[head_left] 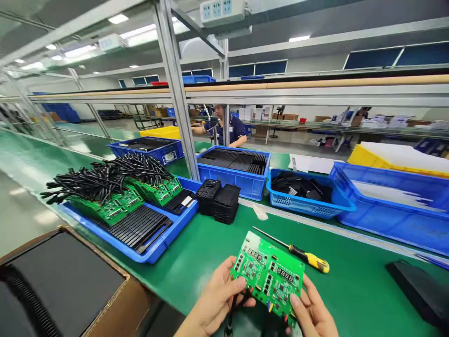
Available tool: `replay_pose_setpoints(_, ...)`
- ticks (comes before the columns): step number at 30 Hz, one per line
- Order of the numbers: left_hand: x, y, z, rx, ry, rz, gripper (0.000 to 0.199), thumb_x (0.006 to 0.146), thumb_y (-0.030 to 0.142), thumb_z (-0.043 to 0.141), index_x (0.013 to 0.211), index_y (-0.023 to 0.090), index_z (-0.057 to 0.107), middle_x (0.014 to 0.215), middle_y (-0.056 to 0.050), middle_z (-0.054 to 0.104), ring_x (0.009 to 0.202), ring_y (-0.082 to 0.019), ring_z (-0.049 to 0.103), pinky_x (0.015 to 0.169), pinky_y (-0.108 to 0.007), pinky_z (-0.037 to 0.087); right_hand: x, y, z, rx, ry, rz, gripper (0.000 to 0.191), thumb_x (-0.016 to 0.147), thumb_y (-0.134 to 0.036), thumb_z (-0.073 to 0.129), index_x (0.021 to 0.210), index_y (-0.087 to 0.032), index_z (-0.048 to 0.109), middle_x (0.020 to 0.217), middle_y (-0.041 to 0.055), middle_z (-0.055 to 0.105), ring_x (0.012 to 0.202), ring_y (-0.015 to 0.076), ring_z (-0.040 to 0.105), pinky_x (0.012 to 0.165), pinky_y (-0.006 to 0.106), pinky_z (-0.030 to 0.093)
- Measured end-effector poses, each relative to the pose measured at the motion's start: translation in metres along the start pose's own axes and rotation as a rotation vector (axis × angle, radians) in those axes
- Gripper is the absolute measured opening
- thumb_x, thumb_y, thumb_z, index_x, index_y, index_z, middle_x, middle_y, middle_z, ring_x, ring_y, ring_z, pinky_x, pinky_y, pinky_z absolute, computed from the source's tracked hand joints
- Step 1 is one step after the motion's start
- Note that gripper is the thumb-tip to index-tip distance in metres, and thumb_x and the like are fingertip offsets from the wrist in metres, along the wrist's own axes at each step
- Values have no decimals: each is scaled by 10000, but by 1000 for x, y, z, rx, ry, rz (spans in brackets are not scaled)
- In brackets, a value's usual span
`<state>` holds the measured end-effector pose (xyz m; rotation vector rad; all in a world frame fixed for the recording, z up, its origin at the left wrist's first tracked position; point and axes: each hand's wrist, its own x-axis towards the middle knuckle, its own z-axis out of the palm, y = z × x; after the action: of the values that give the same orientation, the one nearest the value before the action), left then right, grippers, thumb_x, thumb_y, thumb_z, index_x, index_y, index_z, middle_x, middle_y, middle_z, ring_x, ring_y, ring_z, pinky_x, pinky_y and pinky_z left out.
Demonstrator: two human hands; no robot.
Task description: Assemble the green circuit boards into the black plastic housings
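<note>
A green circuit board with two small digit displays is held up between both hands, tilted over the green table. My left hand grips its left edge, thumb on the front and fingers behind. On the right edge, my right hand pinches the board the same way. Black cables hang below the board, partly hidden. Just behind it lies a screwdriver with a yellow and black handle. Stacked black plastic cases stand farther back.
At the left, a blue tray carries more boards with black cables. Blue bins of black parts line the back beside a metal post. A black device is at right, a cardboard box at lower left. A person sits opposite.
</note>
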<state>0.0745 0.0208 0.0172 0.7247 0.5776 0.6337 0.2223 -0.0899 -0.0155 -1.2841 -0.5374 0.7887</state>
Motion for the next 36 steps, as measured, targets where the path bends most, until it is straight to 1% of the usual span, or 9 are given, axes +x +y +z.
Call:
replay_pose_setpoints(3, 5, -8, 2, -39, 39, -125, 630, 604, 524, 867, 1043, 152, 611, 908, -94, 704, 718, -192, 668, 528, -274, 584, 8, -9, -5, 14, -32, -11, 691, 837, -543, 664, 1396, -275, 359, 805, -9, 615, 628, 134, 553, 589, 225, 479)
replay_pose_setpoints(6, 11, -11, -1, 41, 55, -132, 553, 615, 524, 857, 950, 130, 661, 840, -93, 711, 667, -174, 644, 544, -271, 572, 21, -10, -16, -199, -53, -128, 489, 837, -526, 665, 1212, -241, 531, 825, 15, 598, 722, 160, 579, 622, 233, 490)
replay_pose_setpoints(9, 15, -13, -4, 143, 27, -84, 499, 666, 519, 825, 954, 133, 690, 807, -74, 711, 647, -152, 620, 599, -269, 557, 35, -14, -25, -482, -55, -286, 400, 804, -553, 664, 986, -196, 671, 919, 81, 624, 804, 203, 585, 635, 259, 502)
replay_pose_setpoints(12, 16, -12, -5, 245, -4, -23, 490, 689, 553, 789, 951, 146, 707, 767, -52, 701, 644, -145, 595, 600, -243, 521, 44, -21, -24, -579, -51, -325, 413, 806, -583, 623, 891, -189, 716, 838, 76, 637, 712, 195, 567, 616, 280, 490)
replay_pose_setpoints(17, 18, -13, -2, 448, -75, 136, 450, 718, 583, 737, 846, 152, 732, 729, -45, 684, 644, -160, 560, 613, -245, 495, 62, -25, -20, -621, -64, -252, 447, 807, -610, 596, 771, -171, 674, 642, 28, 576, 579, 166, 501, 535, 276, 423)
replay_pose_setpoints(21, 23, -22, -1, 658, 35, 264, 411, 768, 557, 672, 693, 154, 709, 600, -33, 633, 570, -165, 530, 567, -243, 448, 73, -17, -17, -699, -78, -321, 399, 873, -553, 529, 715, -194, 601, 611, 4, 516, 540, 154, 446, 503, 276, 362)
replay_pose_setpoints(25, 33, -36, -3, 672, 166, 281, 387, 756, 523, 656, 646, 153, 679, 570, -33, 610, 538, -173, 518, 526, -250, 435, 58, -7, -4, -740, -99, -425, 339, 937, -465, 455, 726, -215, 544, 703, 21, 524, 631, 178, 485, 596, 299, 391)
replay_pose_setpoints(30, 42, -41, -6, 648, 173, 298, 388, 730, 520, 667, 601, 155, 647, 551, -20, 574, 543, -162, 483, 537, -246, 417, 33, -5, 15, -825, -347, -604, 206, 996, -266, 408, 830, -228, 523, 852, 35, 554, 801, 185, 534, 690, 288, 444)
replay_pose_setpoints(36, 37, -40, -5, 642, 131, 290, 348, 752, 488, 664, 665, 151, 669, 577, -21, 593, 546, -161, 499, 536, -240, 411, 64, -4, 23, -969, -110, -753, 157, 944, -258, 503, 819, -231, 594, 1134, 87, 505, 1100, 297, 439, 973, 549, 337)
